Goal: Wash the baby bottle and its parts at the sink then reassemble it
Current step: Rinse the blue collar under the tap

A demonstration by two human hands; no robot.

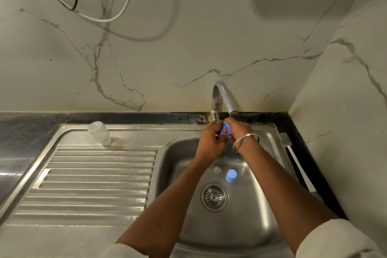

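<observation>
The left hand [211,140] and right hand [238,130] are together gripping the blue collar ring [226,129] between their fingers, just under the faucet [225,94] spout. The clear bottle [100,133] is standing well to the left on the drainboard [94,184]; the blue cap [231,176] is lying in the sink [188,205], nearer than the hands

left hand [212,141] pinches blue ring [226,127] | right hand [238,130] grips it | arms extended

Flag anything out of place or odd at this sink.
Nothing spilled or damaged. Loose black and white cables dangle above the ribbed steel drainboard, odd near water. The blue plastic cap lies beside the round metal drain.
</observation>
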